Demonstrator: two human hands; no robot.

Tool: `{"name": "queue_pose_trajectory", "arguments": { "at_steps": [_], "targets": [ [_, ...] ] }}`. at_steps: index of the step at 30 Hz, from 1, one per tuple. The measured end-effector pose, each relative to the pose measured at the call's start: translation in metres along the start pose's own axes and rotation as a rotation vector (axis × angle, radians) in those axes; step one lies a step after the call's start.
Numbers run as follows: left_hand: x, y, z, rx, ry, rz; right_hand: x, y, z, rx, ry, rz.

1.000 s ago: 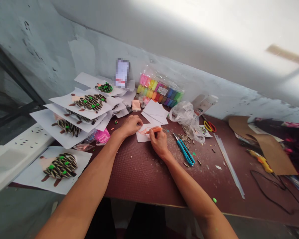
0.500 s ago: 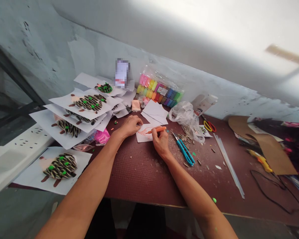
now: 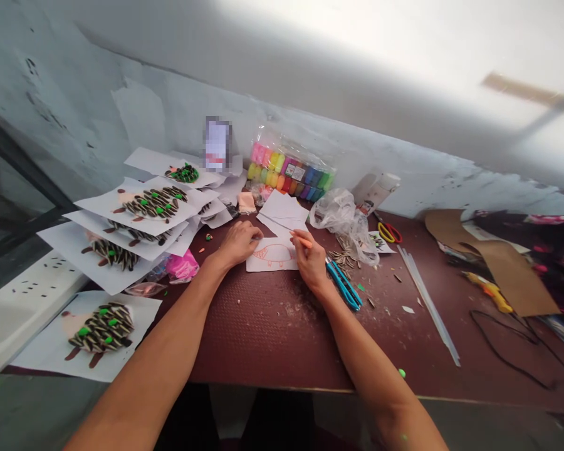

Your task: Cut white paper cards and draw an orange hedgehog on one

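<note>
A small white sheet of paper (image 3: 263,263) lies on the table with an animal outline drawn on it in orange, scale-like marks at its left end. My left hand (image 3: 241,243) rests at the sheet's left edge, fingers bent and pressed together on the paper. Over the right end of the sheet, my right hand (image 3: 311,263) is closed around an orange marker (image 3: 302,240); its tip points up and left, seemingly off the paper. Just behind are more blank white sheets (image 3: 282,210). A teal utility knife (image 3: 344,285) lies right of my right hand, beside a pile of sunflower seeds (image 3: 345,254).
Stacked at left are sheets with seed-covered hedgehogs (image 3: 155,202); another hedgehog sheet (image 3: 143,307) lies nearer. Behind stand a phone (image 3: 217,144) and a pack of coloured clay (image 3: 291,169). Scissors (image 3: 389,232), clear glue sticks (image 3: 427,300) and a yellow glue gun (image 3: 491,291) lie to the right.
My right hand has shifted right across the sheet and lifted the marker tip from the drawing, uncovering more of the orange outline. My left hand stays at the paper's edge. The view has shifted slightly.
</note>
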State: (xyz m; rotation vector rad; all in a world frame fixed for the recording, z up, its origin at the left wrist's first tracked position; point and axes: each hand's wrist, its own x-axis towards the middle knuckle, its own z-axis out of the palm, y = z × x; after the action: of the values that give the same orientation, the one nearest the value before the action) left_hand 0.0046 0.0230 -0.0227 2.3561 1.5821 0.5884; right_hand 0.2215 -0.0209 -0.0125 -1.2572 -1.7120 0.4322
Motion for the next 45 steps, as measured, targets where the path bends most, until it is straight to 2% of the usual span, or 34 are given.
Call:
{"name": "queue_pose_trajectory", "arguments": {
  "at_steps": [5, 8, 11, 17, 29, 32, 36, 45],
  "targets": [
    [-0.001, 0.002, -0.001, -0.021, -0.015, -0.002, -0.005, -0.004, 0.002, -0.068, -0.041, -0.048],
    [-0.001, 0.001, -0.001, -0.02, -0.022, -0.004, -0.006, -0.006, 0.005, -0.016, -0.019, -0.003],
    [-0.002, 0.002, -0.001, -0.011, -0.016, -0.003, -0.008, -0.008, 0.008, 0.058, -0.062, 0.066],
    [-0.004, 0.004, -0.001, 0.003, -0.001, -0.008, -0.013, -0.021, 0.015, 0.123, -0.012, 0.039],
    [-0.003, 0.008, -0.005, -0.039, 0.031, -0.017, -0.013, -0.026, 0.023, 0.149, -0.05, 0.136],
    [-0.004, 0.012, -0.008, -0.014, 0.041, -0.005, -0.014, -0.026, 0.025, 0.086, -0.038, 0.101],
    [-0.004, 0.011, -0.008, -0.037, -0.007, 0.012, -0.016, -0.025, 0.027, 0.012, -0.017, 0.057],
    [-0.002, 0.008, -0.006, -0.055, -0.029, -0.004, -0.015, -0.021, 0.028, 0.002, -0.087, 0.043]
  ]
}}
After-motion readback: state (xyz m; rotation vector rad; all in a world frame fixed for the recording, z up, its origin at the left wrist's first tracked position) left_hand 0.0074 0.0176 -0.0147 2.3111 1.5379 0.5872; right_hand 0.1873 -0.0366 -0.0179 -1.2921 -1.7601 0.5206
